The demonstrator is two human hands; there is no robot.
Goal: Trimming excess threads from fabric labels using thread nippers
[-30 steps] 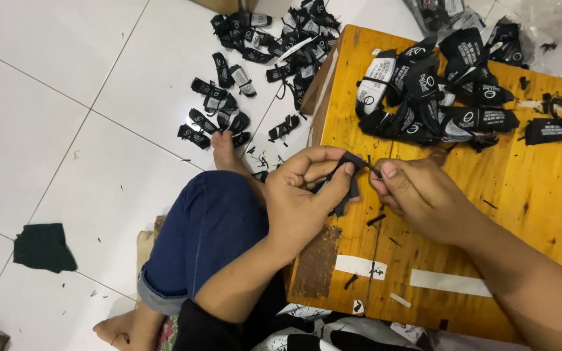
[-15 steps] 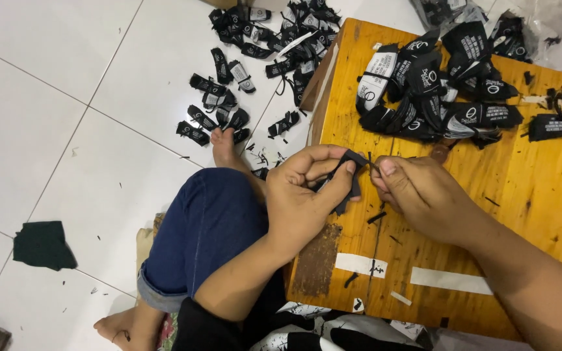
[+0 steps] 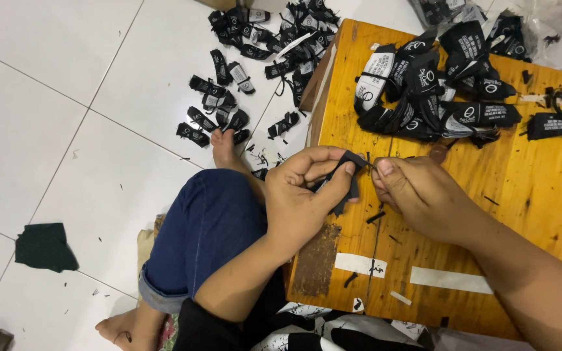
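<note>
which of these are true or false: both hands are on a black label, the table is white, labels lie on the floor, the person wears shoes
1. Both hands are on one black label: true. The left hand and right hand pinch the label between them.
2. The table is white: false. The table is yellow wood.
3. Labels lie on the floor: true. A scatter of floor labels sits on the white tiles.
4. The person wears shoes: false. The foot is bare.
</note>
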